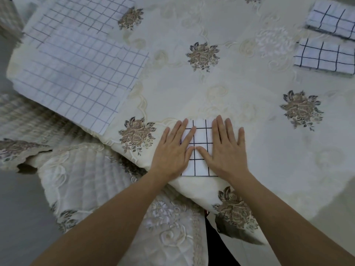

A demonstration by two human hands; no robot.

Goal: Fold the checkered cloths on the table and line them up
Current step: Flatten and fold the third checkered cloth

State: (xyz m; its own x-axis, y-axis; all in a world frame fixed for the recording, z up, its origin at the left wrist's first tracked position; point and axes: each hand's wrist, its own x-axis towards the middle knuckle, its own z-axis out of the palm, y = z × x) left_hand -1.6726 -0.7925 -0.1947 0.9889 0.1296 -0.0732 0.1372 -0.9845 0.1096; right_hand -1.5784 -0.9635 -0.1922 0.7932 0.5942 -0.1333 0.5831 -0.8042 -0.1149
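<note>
A small folded white cloth with dark checks (200, 139) lies near the table's front edge. My left hand (172, 150) presses flat on its left side and my right hand (224, 148) presses flat on its right side, fingers straight, thumbs nearly meeting over the middle. Two folded checkered cloths lie at the far right, one (332, 18) above the other (324, 56). At the far left, unfolded checkered cloths lie spread out and overlapping, one (80, 77) nearer and one (76, 18) farther back.
The table (249, 77) wears a cream embroidered tablecloth with brown flower motifs. Its near-left corner drapes down over a quilted cover (86, 179). Bare tablecloth stretches between my hands and the folded cloths at right.
</note>
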